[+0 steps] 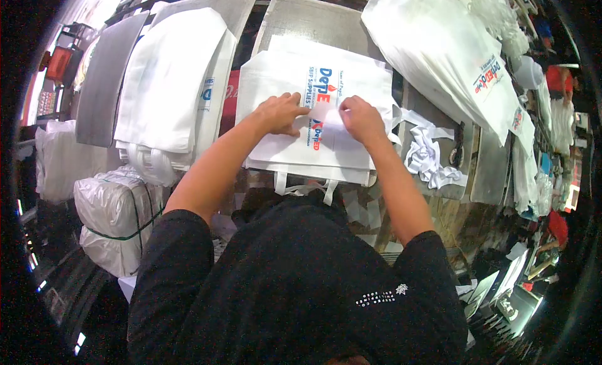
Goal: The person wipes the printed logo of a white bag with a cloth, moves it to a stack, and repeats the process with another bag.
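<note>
My open left hand (276, 115) is on the white bag (273, 79), I can't tell if my right hand (364, 120) grips, and pushing could wrinkle it.

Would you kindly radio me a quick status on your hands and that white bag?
Left hand spread on printed white bag; right hand curled over it, grip unclear. Handles toward body. White strips alongside, right.
</note>
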{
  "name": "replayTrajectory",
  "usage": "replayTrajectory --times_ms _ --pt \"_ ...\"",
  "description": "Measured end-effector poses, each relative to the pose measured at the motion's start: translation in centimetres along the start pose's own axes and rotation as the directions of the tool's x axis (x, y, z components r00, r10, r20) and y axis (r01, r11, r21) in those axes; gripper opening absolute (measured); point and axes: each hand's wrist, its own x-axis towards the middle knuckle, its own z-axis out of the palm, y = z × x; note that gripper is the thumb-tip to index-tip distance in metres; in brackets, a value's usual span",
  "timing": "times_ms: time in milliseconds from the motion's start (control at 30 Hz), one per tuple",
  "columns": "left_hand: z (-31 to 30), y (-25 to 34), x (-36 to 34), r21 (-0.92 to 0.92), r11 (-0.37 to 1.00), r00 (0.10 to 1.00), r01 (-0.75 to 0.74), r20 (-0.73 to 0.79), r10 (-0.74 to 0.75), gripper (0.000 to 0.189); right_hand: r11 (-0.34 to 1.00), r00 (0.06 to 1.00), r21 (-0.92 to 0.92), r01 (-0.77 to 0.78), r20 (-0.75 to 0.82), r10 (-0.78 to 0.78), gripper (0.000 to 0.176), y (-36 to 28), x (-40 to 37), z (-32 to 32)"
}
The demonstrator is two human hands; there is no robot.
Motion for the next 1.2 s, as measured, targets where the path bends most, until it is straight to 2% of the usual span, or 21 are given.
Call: replayTrajectory --times_ms 133,200,267,333,400,467,500,567,600,667,700,867,933,967,1000,1067,1133,1167,1200 --pt "0.3 -0.3 0.2 -0.076 0.997 1.0 0.025 -0.007 -0.025 0.071 1.0 0.994 -0.017 0.006 0.108 -0.004 0.019 0.3 1.2 0.2" --pt "0.3 -0.2 0.1 -0.112 0.992 0.998 0.051 -0.018 -0.053 0.073 1.0 0.996 0.017 -0.017 -0.092 0.018 0.017 -0.4 1.3 -0.6" --pt "0.3 -0.3 0.1 -0.143 0.987 0.997 0.068 -0.03 -0.073 0.075 0.999 0.999 -0.04 0.036 -0.037 -0.037 0.014 0.3 2.0 -0.1" --pt "0.7 -0.5 0.1 -0.159 0.985 0.996 0.067 -0.052 -0.077 0.079 0.998 0.991 -0.036 0.048 -0.124 -0.053 0.014 0.7 2.4 -0.2" --pt "0.9 -0.6 -0.1 -0.174 0.983 0.995 0.066 -0.065 -0.078 0.08 1.0 0.995 -0.027 0.006 -0.103 -0.008 0.016 0.6 2.9 -0.6" --pt "1.1 -0.7 -0.1 -0.184 0.981 0.994 0.058 -0.076 -0.073 0.081 0.994 0.99 -0.097 -0.054 0.122 0.066 0.018 0.7 3.4 -0.6" --pt "1.1 -0.6 -0.1 -0.191 0.979 0.993 0.067 -0.083 -0.085 0.08 0.994 0.99 -0.097 -0.054 0.121 0.065 0.018 0.8 3.6 -0.6" --pt "1.1 -0.6 -0.3 -0.199 0.977 0.99 0.082 -0.093 -0.102 0.079 0.978 0.982 -0.107 -0.177 0.04 0.182 0.02 1.1 4.0 -0.1" --pt "0.9 -0.5 -0.5 -0.223 0.971 0.991 0.091 -0.074 -0.11 0.078 0.979 0.983 -0.106 -0.173 0.041 0.178 0.02 1.4 4.0 0.4" --pt "1.0 -0.5 -0.8 -0.246 0.964 0.991 0.101 -0.056 -0.118 0.076 0.99 0.937 0.006 -0.142 0.322 0.133 0.022 1.9 3.9 0.9" --pt "1.4 -0.5 -0.8 -0.247 0.965 0.99 0.092 -0.085 -0.116 0.076 0.989 0.924 0.019 -0.145 0.361 0.128 0.025 2.0 3.7 0.7" --pt "2.4 -0.6 -1.2 -0.269 0.959 0.976 0.091 -0.169 -0.14 0.066 0.996 0.899 0.068 -0.064 0.438 0.028 0.025 2.1 1.7 2.0" --pt "3.0 -1.1 -1.4 -0.229 0.974 0.976 0.008 -0.212 -0.058 0.06 0.986 0.895 0.152 -0.061 0.446 -0.013 0.026 2.2 0.5 3.8" --pt "3.0 -1.1 -1.4 -0.228 0.974 0.976 0.006 -0.212 -0.056 0.06 0.985 0.886 0.152 -0.08 0.463 0.001 0.027 1.7 -0.1 4.4" --pt "2.9 -1.0 -1.5 -0.218 0.976 0.973 -0.019 -0.227 -0.032 0.056 0.997 0.884 0.077 -0.029 0.468 -0.011 0.027 1.1 -0.9 4.8" --pt "2.9 -1.1 -1.4 -0.205 0.978 0.97 -0.046 -0.243 -0.005 0.051 0.996 0.897 0.074 0.051 0.435 -0.078 0.033 0.5 -2.1 5.6" --pt "3.3 -1.1 -1.0 -0.139 0.99 0.973 -0.022 -0.232 -0.011 0.047 0.995 0.897 0.087 0.047 0.435 -0.081 0.037 0.6 -2.3 4.8" --pt "3.1 -0.8 -0.9 -0.137 0.99 0.973 -0.024 -0.232 -0.009 0.047 0.988 0.852 0.145 -0.045 0.523 -0.038 0.038 0.7 -2.0 3.4" --pt "3.0 -0.3 -0.8 -0.214 0.975 0.967 0.064 -0.227 -0.113 0.047 0.971 0.795 0.193 -0.141 0.607 -0.006 0.038 1.2 -1.6 2.5"
